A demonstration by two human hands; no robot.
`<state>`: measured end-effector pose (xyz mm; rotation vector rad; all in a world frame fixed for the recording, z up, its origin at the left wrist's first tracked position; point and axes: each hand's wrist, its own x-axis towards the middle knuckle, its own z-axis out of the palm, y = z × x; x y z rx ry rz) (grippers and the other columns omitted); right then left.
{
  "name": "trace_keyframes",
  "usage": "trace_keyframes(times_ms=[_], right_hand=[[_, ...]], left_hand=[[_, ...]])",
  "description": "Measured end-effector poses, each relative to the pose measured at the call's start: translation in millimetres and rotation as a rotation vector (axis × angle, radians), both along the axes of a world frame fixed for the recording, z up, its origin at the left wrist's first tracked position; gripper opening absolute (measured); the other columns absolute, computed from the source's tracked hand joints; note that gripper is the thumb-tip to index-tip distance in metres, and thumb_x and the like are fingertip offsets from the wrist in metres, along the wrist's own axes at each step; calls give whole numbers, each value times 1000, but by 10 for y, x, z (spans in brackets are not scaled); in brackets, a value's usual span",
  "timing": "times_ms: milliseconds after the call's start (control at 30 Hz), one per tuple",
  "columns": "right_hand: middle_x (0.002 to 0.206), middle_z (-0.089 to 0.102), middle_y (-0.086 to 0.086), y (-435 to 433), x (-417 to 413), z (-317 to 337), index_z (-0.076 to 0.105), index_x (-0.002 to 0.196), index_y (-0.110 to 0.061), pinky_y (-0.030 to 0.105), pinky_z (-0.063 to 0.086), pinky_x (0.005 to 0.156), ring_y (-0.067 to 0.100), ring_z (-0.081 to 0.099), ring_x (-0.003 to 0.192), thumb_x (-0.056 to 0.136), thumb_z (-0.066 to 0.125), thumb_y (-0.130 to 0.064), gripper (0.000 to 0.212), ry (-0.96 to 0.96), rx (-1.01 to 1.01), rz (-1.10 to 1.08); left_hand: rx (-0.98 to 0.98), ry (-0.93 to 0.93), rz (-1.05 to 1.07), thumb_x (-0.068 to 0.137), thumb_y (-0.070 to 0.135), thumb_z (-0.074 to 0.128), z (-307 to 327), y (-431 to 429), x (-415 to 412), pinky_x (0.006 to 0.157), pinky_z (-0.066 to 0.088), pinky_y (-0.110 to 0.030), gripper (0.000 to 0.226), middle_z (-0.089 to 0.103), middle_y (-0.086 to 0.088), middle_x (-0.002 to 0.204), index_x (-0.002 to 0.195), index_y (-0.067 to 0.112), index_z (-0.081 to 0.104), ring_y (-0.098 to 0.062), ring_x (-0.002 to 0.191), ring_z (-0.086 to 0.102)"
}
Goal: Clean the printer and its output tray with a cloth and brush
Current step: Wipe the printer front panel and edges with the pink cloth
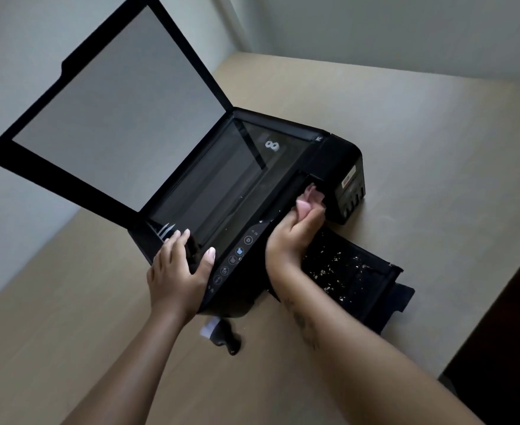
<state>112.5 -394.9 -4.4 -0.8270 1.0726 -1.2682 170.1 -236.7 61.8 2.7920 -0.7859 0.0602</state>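
**A:** Why was the printer (283, 167) set so near the front of the desk (405, 133)?

**B:** For reach, I'd judge. It sat on the pale, matte, wood-look desktop with its scanner lid (111, 108) swung fully up, a wide flat panel with a black frame and a smooth grey backing. That left the scanner glass (222, 179) bare, dark and glossy enough to mirror the lid's edge.

**A:** And the output tray (353, 271)?

**B:** Pulled out toward the right, a flat black plastic shelf with a stepped extension at its end. Its surface was strewn with pale flecks, so in my judgement it was not yet cleaned.

**A:** What were the hands doing?

**B:** The left hand (182, 265) lay spread over the front left corner of the printer, fingers on top and thumb by the control panel (234, 259), apparently steadying the body. The right hand (295, 231) was closed around a bunched pink cloth (309, 199), soft and crumpled, pressing it against the recessed edge beside the glass, just left of the boxy ink tank unit (349, 191).

**A:** So the wiping was in hand. And the brush (226, 335)?

**B:** A small dark object with a stubby rounded handle lay on the desk just in front of the printer, between the forearms, touched by neither hand. I took it for the brush, though its bristles weren't clear.
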Motion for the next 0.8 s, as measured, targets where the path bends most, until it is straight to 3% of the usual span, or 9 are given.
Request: trace_keyframes(times_ms=[67,133,267,333,400,500,600,700,800], right_hand=[[131,47,23,19,22,-24,55,110,-1,41,35,113,30,48,126,88,42,-3,26,-7,11,2],[143,38,20,422,-84,-25,50,122,-4,28,27,117,24,34,140,91,44,-3,31,-19,-58,109],[142,32,-4,755,-182,-28,37,138,-3,12,23,111,-3,29,137,95,45,-3,44,-76,-167,197],[141,36,-6,480,-90,-34,40,137,0,16,22,113,-2,29,136,95,42,-11,44,-28,-124,111],[143,40,4,255,-23,-3,44,136,2,24,22,116,11,32,139,92,38,-21,49,9,-52,60],[155,28,12,527,-76,-3,38,142,1,34,19,121,16,17,148,97,37,-24,51,74,-88,135],[159,18,13,1119,-212,-11,32,146,2,26,22,118,14,14,150,99,41,-19,52,2,-209,279],[161,13,6,1292,-227,17,26,151,-11,17,15,117,10,5,151,99,39,-25,55,-20,-157,296],[158,24,9,853,-111,114,33,149,-10,38,20,120,23,16,149,97,37,-29,55,18,-93,176]], left_hand=[[-6,1,4,76,77,29,1,-2,4,115,18,-45,83,28,6,156,147,32,34,-16,144,22],[-6,1,1,76,77,29,-4,5,3,115,19,-45,84,28,5,156,147,32,34,-17,144,22],[-21,9,3,77,76,30,-4,4,11,116,20,-47,84,28,4,157,147,30,34,-17,145,23],[-23,15,-2,77,76,31,-3,3,-1,116,19,-46,84,28,5,157,147,30,35,-17,145,22],[-34,17,-2,77,75,31,3,-13,-10,116,19,-46,84,29,5,157,147,29,35,-16,145,22],[-37,8,-6,76,75,32,1,-2,-19,116,19,-44,86,29,4,157,147,28,36,-15,145,23],[-39,3,-4,75,75,32,1,5,1,116,20,-44,87,31,3,156,147,27,37,-15,145,24],[-31,-2,2,74,75,32,-7,-5,10,116,21,-45,87,31,2,156,147,27,37,-16,145,24],[-27,5,-10,76,74,32,-4,1,2,116,21,-47,85,30,3,156,147,28,36,-16,145,24]])
